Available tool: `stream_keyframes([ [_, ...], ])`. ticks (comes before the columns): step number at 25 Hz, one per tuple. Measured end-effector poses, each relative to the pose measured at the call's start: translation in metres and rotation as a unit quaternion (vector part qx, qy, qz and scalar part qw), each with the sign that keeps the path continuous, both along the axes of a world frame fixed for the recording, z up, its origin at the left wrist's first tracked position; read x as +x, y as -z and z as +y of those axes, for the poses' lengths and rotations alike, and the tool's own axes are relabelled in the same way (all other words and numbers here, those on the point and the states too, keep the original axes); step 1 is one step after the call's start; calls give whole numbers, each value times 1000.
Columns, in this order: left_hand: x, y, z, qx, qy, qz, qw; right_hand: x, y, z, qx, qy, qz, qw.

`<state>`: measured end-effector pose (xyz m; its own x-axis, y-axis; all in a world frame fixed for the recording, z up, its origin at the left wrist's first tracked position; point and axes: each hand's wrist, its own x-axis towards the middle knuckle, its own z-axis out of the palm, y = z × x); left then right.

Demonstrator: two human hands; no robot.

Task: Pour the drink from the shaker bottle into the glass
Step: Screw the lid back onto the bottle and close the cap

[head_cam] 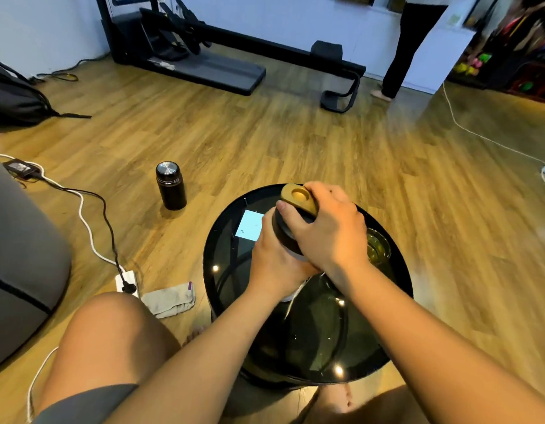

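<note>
Shaker bottle (288, 237) upright on round table (222, 270), between left hand (272, 264) on body and right hand (329, 234) over lid. Glass (379, 247) on table, right of bottle. Flask (171, 185) on floor (295, 142), left of table.

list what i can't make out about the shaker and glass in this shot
- Shaker bottle body and its contents: head view, covered by the left hand and right hand.
- Whether the lid is loose: hidden under the right hand.
- Glass: near side hidden behind the right hand; fill level unclear.
</note>
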<state>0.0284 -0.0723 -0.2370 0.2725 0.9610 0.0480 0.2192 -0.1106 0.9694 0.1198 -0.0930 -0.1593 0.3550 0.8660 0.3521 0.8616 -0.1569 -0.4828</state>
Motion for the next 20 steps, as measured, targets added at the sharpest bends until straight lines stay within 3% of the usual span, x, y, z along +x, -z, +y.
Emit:
stream_keyframes([
  [2, -3, 0, 5, 6, 10, 20, 1000, 6, -6, 2, -31, -34, -13, 999],
  [6, -11, -2, 10, 30, 36, 37, 998, 38, -34, 8, -133, -208, -75, 966],
  [9, -7, -2, 6, 26, 23, 28, 999, 28, -27, 5, -116, -154, 6, 981],
  [12, -5, -1, 6, 15, 9, 25, 1000, 2, -6, -1, -72, -21, -16, 997],
  [15, -6, 1, 8, 25, 24, 18, 999, 14, -21, 2, -122, -59, -103, 985],
  [20, -6, 2, 6, 34, 33, 1, 999, 35, -39, 2, -234, -69, -67, 967],
])
